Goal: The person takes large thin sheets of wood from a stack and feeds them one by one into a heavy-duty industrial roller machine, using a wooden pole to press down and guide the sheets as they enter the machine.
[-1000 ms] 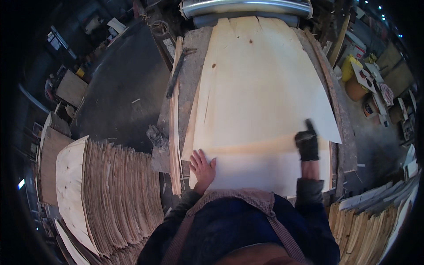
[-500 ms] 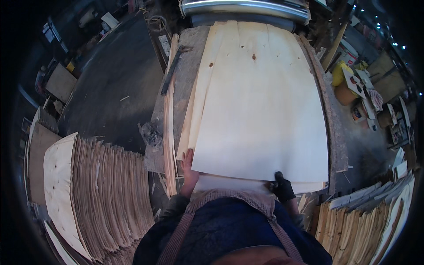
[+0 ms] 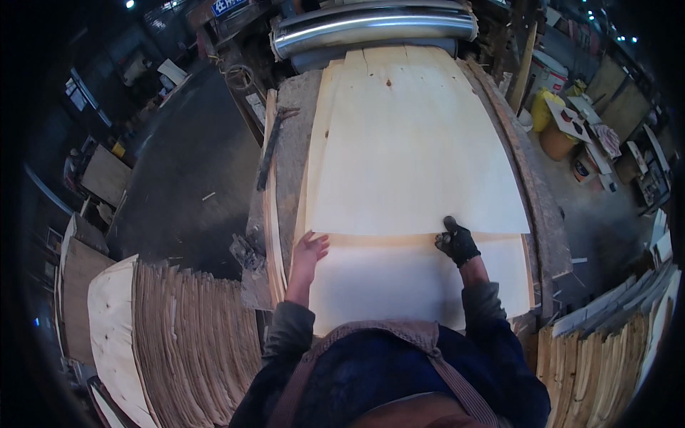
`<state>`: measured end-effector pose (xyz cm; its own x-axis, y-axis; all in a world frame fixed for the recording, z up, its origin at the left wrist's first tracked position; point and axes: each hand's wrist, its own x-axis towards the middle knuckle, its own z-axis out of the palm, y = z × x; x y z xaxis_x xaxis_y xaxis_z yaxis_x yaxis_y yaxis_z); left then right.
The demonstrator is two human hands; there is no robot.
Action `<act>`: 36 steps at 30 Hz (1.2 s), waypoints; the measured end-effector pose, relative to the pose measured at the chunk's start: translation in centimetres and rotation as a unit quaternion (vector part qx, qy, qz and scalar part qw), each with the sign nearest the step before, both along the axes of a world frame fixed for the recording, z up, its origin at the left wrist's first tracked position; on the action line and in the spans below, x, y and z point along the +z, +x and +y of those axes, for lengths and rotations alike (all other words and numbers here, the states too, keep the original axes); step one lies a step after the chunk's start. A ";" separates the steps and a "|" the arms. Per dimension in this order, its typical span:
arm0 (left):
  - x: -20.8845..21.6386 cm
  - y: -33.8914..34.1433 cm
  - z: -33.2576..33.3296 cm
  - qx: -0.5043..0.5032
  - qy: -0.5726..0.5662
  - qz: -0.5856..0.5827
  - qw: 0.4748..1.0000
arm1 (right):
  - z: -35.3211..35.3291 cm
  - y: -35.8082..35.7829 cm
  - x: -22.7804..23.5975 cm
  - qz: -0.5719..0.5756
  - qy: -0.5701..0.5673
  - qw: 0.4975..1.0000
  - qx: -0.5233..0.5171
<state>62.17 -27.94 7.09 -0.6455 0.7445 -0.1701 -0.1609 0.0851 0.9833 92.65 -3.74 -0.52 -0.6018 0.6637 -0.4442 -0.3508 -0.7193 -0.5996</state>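
A pale wood veneer sheet [image 3: 417, 164] with a few knots lies over other sheets and reaches far back toward a metal roller [image 3: 374, 30]. My right hand [image 3: 457, 242], in a black glove, grips its near edge with the thumb on top. My left hand [image 3: 310, 251] is bare and at the sheet's near left corner, fingers spread and pointing right, not closed on the edge. Under both hands a lower veneer sheet [image 3: 385, 278] shows between the top sheet's edge and my apron.
A hammer-like tool [image 3: 270, 153] lies along the table's left side, by long wood strips [image 3: 272, 242]. Tall veneer stacks stand at lower left [image 3: 193, 335] and lower right [image 3: 606, 364]. Tubs and a yellow bag [image 3: 544, 108] stand beyond the right edge.
The top sheet has slid away from me toward the roller, and both hands have moved forward with it. More of the lower sheet shows. My left fingers have come off the sheets' left edge.
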 end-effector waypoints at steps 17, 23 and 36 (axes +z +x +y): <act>-8.5 1.4 -9.7 0.043 -0.234 0.221 0.946 | -2.9 -7.2 -1.5 0.139 0.042 0.985 0.093; -9.7 -0.8 -11.5 0.069 -0.144 0.246 0.956 | -15.4 0.7 1.9 0.089 -0.039 0.965 0.245; 8.4 1.4 -10.8 0.031 0.182 -0.090 0.979 | -22.6 12.8 -8.5 -0.314 0.370 0.849 0.210</act>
